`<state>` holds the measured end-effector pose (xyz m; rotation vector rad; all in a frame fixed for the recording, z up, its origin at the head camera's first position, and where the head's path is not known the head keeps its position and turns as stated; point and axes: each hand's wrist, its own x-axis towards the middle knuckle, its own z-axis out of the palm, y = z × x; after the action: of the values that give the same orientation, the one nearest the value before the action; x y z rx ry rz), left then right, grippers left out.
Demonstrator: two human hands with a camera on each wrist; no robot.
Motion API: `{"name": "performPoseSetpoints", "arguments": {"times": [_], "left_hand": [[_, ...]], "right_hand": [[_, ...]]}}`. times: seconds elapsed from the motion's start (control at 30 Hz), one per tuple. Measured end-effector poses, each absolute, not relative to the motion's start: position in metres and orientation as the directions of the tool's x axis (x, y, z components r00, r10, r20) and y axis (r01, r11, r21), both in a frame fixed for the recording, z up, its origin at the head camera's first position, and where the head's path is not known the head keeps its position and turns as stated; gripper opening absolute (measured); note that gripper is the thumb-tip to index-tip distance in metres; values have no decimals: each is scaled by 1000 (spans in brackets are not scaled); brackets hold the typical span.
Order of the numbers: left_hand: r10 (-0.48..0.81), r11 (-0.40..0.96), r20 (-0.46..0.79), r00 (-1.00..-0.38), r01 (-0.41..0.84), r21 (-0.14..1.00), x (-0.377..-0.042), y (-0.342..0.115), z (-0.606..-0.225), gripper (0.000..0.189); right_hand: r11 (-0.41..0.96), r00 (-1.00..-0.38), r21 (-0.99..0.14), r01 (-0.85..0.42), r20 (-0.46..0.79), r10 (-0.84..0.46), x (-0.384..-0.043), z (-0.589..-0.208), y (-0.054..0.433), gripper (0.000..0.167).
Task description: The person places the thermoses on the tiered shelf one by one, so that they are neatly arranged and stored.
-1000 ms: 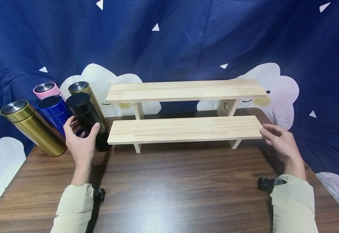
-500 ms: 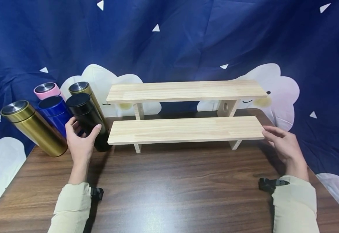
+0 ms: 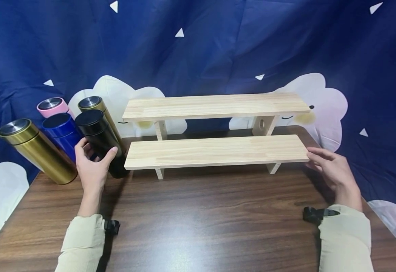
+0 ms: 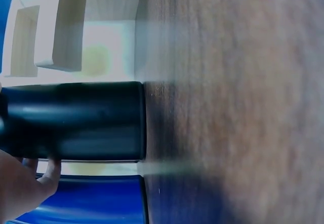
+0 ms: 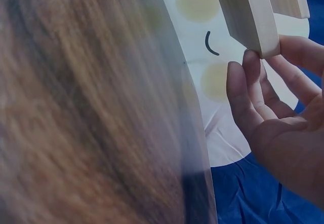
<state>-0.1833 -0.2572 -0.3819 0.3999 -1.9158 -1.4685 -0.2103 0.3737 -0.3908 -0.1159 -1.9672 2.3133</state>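
My left hand (image 3: 92, 166) holds a black tumbler (image 3: 101, 139) round its lower body, thumb on the right side and fingers on the left. In the left wrist view the black tumbler (image 4: 76, 121) stands on the table beside a blue one (image 4: 96, 198), and those fingertips lie in the narrow gap between them. At the far side, my right hand (image 3: 334, 173) pinches the right end of the lower board of a two-tier wooden shelf (image 3: 215, 151). The right wrist view shows fingertips on both faces of the board's end (image 5: 255, 26).
Left of the shelf stand a blue tumbler (image 3: 62, 132), a gold tumbler (image 3: 41, 155), a pink one (image 3: 53, 107) and another gold one (image 3: 94, 104). A blue patterned cloth (image 3: 204, 49) hangs behind the brown wooden table (image 3: 204, 211).
My right hand has shifted very slightly right along the shelf's end. The left hand stays on the black tumbler, and the tumblers and shelf have not moved on the table.
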Motion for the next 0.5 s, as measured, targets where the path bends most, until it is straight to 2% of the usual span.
{"name": "performPoseSetpoints", "arguments": {"times": [0.5], "left_hand": [[-625, 321, 368, -688, 202, 925, -186, -254, -379, 76]], "right_hand": [[-151, -991, -988, -16, -5, 137, -210, -392, 376, 18]]}}
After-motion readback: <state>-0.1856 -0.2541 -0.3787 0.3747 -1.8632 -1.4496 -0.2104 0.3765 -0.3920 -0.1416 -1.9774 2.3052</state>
